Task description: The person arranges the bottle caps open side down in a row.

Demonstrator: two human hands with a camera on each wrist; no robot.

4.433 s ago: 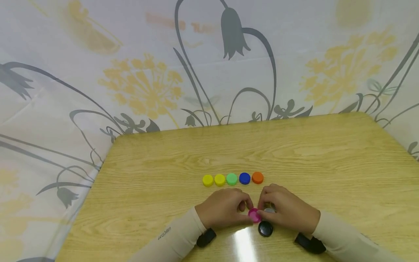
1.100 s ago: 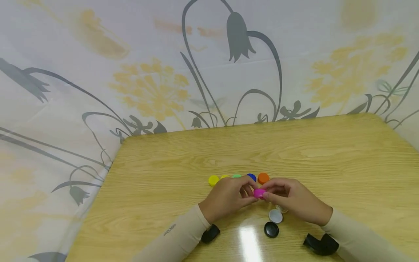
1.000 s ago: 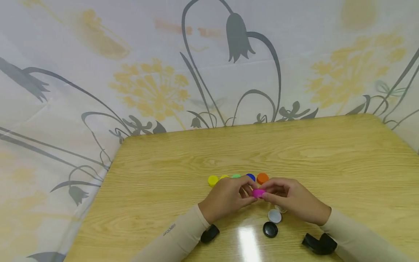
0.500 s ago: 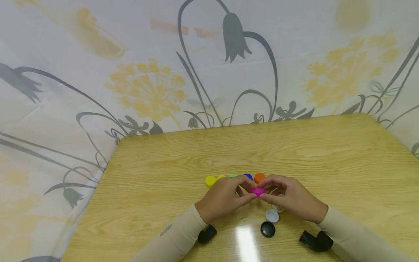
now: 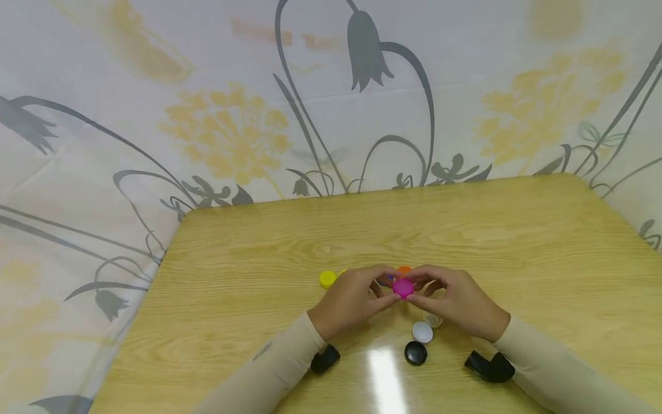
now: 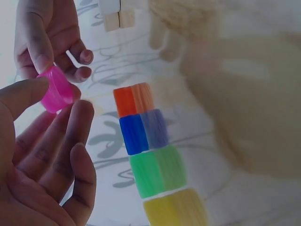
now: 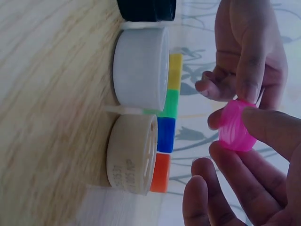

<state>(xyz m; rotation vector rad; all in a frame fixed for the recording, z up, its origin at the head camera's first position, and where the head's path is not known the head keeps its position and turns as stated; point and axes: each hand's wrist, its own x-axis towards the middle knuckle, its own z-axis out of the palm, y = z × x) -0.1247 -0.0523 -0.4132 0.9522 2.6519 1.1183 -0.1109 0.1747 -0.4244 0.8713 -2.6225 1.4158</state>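
Both hands pinch one pink cap [image 5: 403, 288] between thumbs and fingertips, held above the table. My left hand [image 5: 351, 299] is on its left side, my right hand [image 5: 460, 299] on its right. The left wrist view shows the pink cap [image 6: 57, 89] tilted between the left hand [image 6: 42, 174] and the right hand [image 6: 49, 37]. In the right wrist view the pink cap [image 7: 236, 126] sits between the left hand [image 7: 254, 52] and the right hand [image 7: 254, 188], clear of the wood. Behind the hands, the row of coloured caps is partly hidden.
Nearer the body lie a white cap [image 5: 422, 332], a black cap [image 5: 416, 353] and a clear or cream cap [image 5: 433, 319]. The row includes a yellow cap [image 5: 328, 279], a green cap [image 6: 158, 171], a blue cap [image 6: 143, 132] and an orange cap [image 5: 404, 270]. A patterned cloth [image 5: 310, 115] stands behind the table [image 5: 248, 259].
From low beside the black cap, both hands have carried the pink cap away from the body towards the row. Over the last second it has turned so its round face shows.
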